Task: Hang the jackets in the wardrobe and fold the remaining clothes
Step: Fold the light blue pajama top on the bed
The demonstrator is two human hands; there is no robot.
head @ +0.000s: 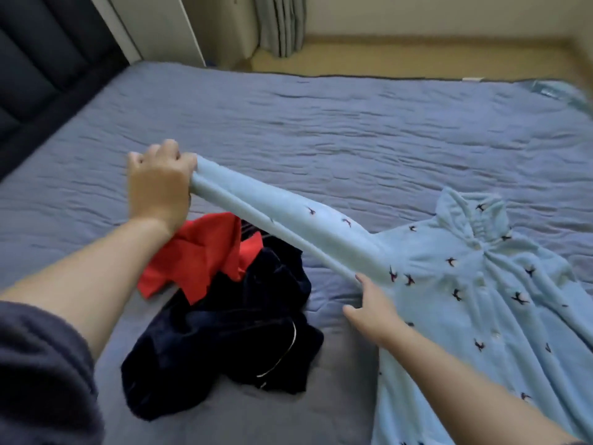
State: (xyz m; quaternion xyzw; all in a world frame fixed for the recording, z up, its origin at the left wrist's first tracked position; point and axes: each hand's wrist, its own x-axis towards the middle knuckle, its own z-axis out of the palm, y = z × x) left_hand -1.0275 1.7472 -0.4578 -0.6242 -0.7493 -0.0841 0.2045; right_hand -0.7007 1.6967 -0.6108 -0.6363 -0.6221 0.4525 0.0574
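A light blue fleece garment [475, 303] with small dark bird prints and a ruffled collar lies spread on the right of the bed. My left hand [157, 184] grips the cuff end of its sleeve [272, 216] and holds it stretched out to the left, above the bed. My right hand [375, 306] lies with straight fingers against the garment near the armpit, where sleeve meets body. Under the raised sleeve lie a crumpled dark navy garment [224, 342] and a red garment [199, 252], partly hidden by my left forearm.
The bed [321, 130] has a grey-blue quilted cover. A dark padded headboard [41, 59] stands at the left. Beyond the bed are a white cabinet [154, 24], a grey curtain [282, 24] and a beige floor [417, 56].
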